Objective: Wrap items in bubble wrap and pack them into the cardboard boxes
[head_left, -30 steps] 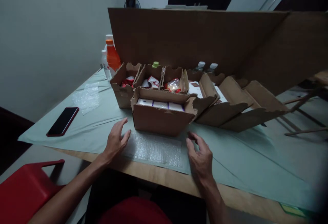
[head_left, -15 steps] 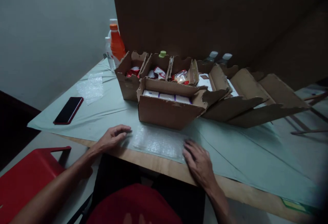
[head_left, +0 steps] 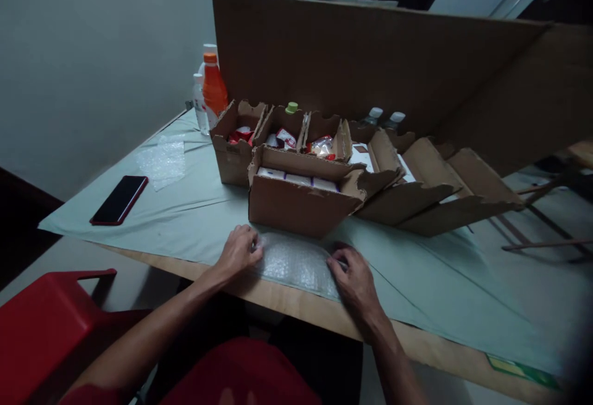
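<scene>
In the head view, the bubble wrap (head_left: 296, 264) is laid on the table (head_left: 417, 297) before the near cardboard box (head_left: 296, 207), its left and right ends pinched by the nearly closed left hand (head_left: 239, 250) and right hand (head_left: 354, 276), apparently so it is kept spread.

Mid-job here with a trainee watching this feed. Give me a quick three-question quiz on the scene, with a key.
1. Multiple choice: what do the left hand and right hand hold?
A. the stool
B. bubble wrap
C. the orange bottle

2. True or false: the phone lies to the left of the nearest box.

3. Fill in: the nearest box holds a row of ____ white packs.

Key: 1. B; 2. true; 3. three
</scene>
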A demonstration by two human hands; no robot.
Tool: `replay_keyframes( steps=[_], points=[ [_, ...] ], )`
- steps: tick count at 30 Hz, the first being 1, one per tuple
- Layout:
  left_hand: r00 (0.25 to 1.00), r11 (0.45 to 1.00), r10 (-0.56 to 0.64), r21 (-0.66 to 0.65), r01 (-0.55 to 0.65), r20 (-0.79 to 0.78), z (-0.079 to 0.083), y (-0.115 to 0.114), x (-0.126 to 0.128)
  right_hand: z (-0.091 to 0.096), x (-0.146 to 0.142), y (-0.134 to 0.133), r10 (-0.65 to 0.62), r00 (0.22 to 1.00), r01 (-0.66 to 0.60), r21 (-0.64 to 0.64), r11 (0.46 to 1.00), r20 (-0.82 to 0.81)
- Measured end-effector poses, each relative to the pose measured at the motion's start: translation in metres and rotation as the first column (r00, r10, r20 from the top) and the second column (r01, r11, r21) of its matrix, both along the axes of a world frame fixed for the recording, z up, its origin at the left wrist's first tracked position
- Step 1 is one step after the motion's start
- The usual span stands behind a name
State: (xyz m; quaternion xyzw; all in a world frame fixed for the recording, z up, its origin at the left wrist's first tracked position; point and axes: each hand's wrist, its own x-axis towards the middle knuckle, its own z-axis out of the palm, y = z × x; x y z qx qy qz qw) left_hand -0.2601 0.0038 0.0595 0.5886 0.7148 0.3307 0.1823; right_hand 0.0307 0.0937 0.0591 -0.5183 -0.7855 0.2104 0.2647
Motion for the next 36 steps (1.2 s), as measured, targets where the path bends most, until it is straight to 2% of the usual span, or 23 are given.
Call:
replay_keyframes(
  steps=[3, 6, 9, 11, 13, 15, 17, 19, 21, 22, 23, 25, 27, 28, 29, 30, 31, 33, 34, 36],
  points=[
    [0.998, 1.000, 0.016, -0.009, -0.016, 0.068, 0.004, -0.013, -0.005, 0.010, -0.006, -0.012, -0.007, 0.994, 0.001, -0.061, 0.998, -0.111],
    [0.986, 0.995, 0.085, -0.055, -0.078, 0.146, 0.010, -0.028, -0.016, 0.013, -0.014, -0.013, -0.047, 0.973, 0.015, -0.142, 0.990, -0.226],
    [0.964, 0.984, 0.139, -0.138, -0.110, 0.225, 0.013, -0.038, -0.023, 0.012, -0.013, -0.010, -0.054, 0.968, -0.004, -0.234, 0.972, -0.245],
    [0.954, 0.984, 0.121, -0.162, -0.078, 0.274, 0.011, -0.041, -0.024, 0.011, -0.006, -0.012, -0.030, 0.977, -0.027, -0.266, 0.964, -0.209],
    [0.944, 0.988, 0.072, -0.151, -0.024, 0.320, 0.006, -0.040, -0.024, 0.011, 0.005, -0.017, 0.048, 0.989, -0.082, -0.251, 0.965, -0.138],
    [0.941, 0.991, 0.011, -0.127, 0.034, 0.339, -0.001, -0.037, -0.024, 0.009, 0.014, -0.023, 0.181, 0.982, -0.186, -0.212, 0.959, -0.044],
    [0.950, 0.992, -0.033, -0.107, 0.069, 0.309, -0.005, -0.034, -0.021, 0.007, 0.015, -0.029, 0.285, 0.958, -0.277, -0.158, 0.948, 0.035],
    [0.972, 0.994, -0.084, -0.049, 0.097, 0.219, -0.001, -0.034, -0.017, 0.008, 0.011, -0.035, 0.327, 0.942, -0.323, -0.056, 0.945, 0.073],
    [0.989, 0.985, -0.139, 0.113, 0.132, 0.055, 0.015, -0.040, -0.012, 0.019, 0.005, -0.042, 0.348, 0.936, -0.351, 0.134, 0.927, 0.045],
    [0.989, 0.962, -0.144, 0.227, 0.151, -0.047, 0.028, -0.045, -0.010, 0.030, 0.003, -0.045, 0.362, 0.932, -0.353, 0.251, 0.901, 0.014],
    [0.982, 0.922, -0.119, 0.349, 0.165, -0.149, 0.043, -0.049, -0.009, 0.043, 0.003, -0.048, 0.371, 0.928, -0.341, 0.363, 0.867, -0.017],
    [0.947, 0.808, 0.000, 0.558, 0.189, -0.321, 0.077, -0.055, -0.009, 0.075, 0.003, -0.050, 0.352, 0.934, -0.262, 0.540, 0.800, -0.068],
    [0.894, 0.688, 0.117, 0.685, 0.241, -0.432, 0.109, -0.050, -0.013, 0.111, 0.002, -0.042, 0.284, 0.951, -0.144, 0.645, 0.750, -0.118],
    [0.878, 0.641, 0.149, 0.721, 0.264, -0.454, 0.123, -0.042, -0.017, 0.127, -0.001, -0.032, 0.241, 0.959, -0.079, 0.674, 0.734, -0.150],
    [0.876, 0.615, 0.159, 0.740, 0.273, -0.455, 0.134, -0.030, -0.021, 0.142, -0.005, -0.019, 0.204, 0.962, -0.026, 0.684, 0.729, -0.181],
    [0.884, 0.617, 0.148, 0.740, 0.268, -0.443, 0.143, -0.017, -0.025, 0.154, -0.010, -0.003, 0.178, 0.963, 0.003, 0.668, 0.744, -0.202],
    [0.897, 0.657, 0.120, 0.711, 0.251, -0.427, 0.150, -0.001, -0.030, 0.163, -0.017, 0.015, 0.163, 0.966, -0.004, 0.620, 0.785, -0.200],
    [0.902, 0.790, 0.025, 0.562, 0.246, -0.430, 0.159, 0.029, -0.038, 0.175, -0.029, 0.053, 0.184, 0.977, -0.124, 0.419, 0.900, -0.106],
    [0.892, 0.852, -0.032, 0.454, 0.260, -0.450, 0.162, 0.043, -0.042, 0.178, -0.035, 0.070, 0.220, 0.975, -0.204, 0.289, 0.935, -0.023],
    [0.857, 0.921, -0.142, 0.252, 0.298, -0.495, 0.167, 0.064, -0.046, 0.183, -0.044, 0.097, 0.296, 0.944, -0.309, 0.072, 0.948, 0.149]
  ],
)
